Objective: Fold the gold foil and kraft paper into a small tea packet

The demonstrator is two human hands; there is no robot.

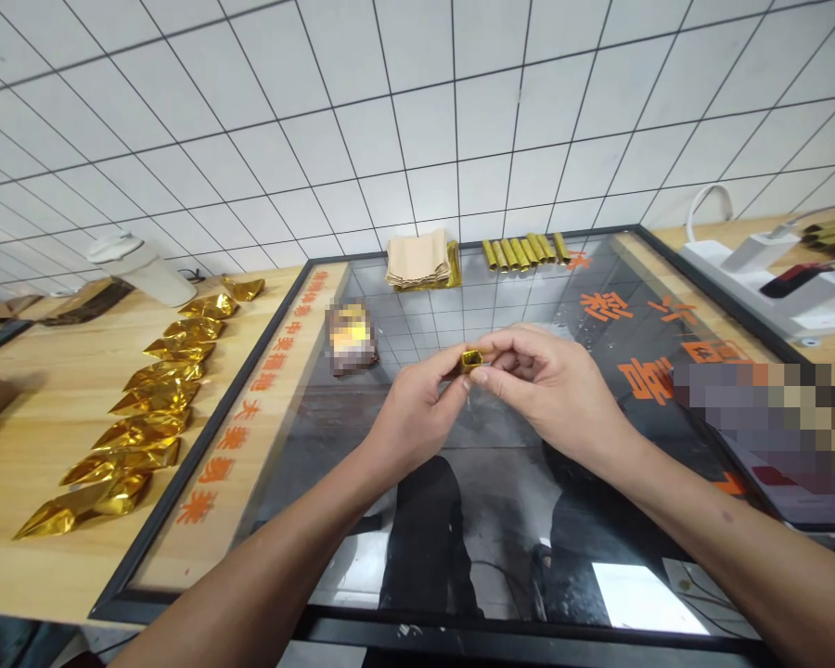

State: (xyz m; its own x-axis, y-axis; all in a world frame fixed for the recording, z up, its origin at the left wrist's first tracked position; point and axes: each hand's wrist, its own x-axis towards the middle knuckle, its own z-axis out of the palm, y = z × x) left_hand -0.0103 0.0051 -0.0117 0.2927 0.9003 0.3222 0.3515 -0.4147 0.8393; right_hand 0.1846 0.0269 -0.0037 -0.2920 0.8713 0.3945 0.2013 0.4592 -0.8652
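Over the middle of the glass panel, a short gold foil-paper tube [471, 360] is held end-on, its squarish open mouth facing me. My left hand [417, 399] pinches its left side between thumb and forefinger. Thumb and fingers of my right hand [546, 380] grip its right side, the other fingers curled behind. Most of the tube's length is hidden by the hands. Beyond them, several similar gold tubes [527, 250] lie in a row near the panel's back edge. A stack of tan paper sheets with gold backing [419, 260] sits left of that row.
Folded gold foil pieces [157, 385] line the wooden table [34, 408] at left, below a white tumbler [143, 266]. A blurred-out item [352, 339] lies on the black-framed glass panel [306, 408]. At right are a white power strip [738, 278] and another blurred-out object [772, 417].
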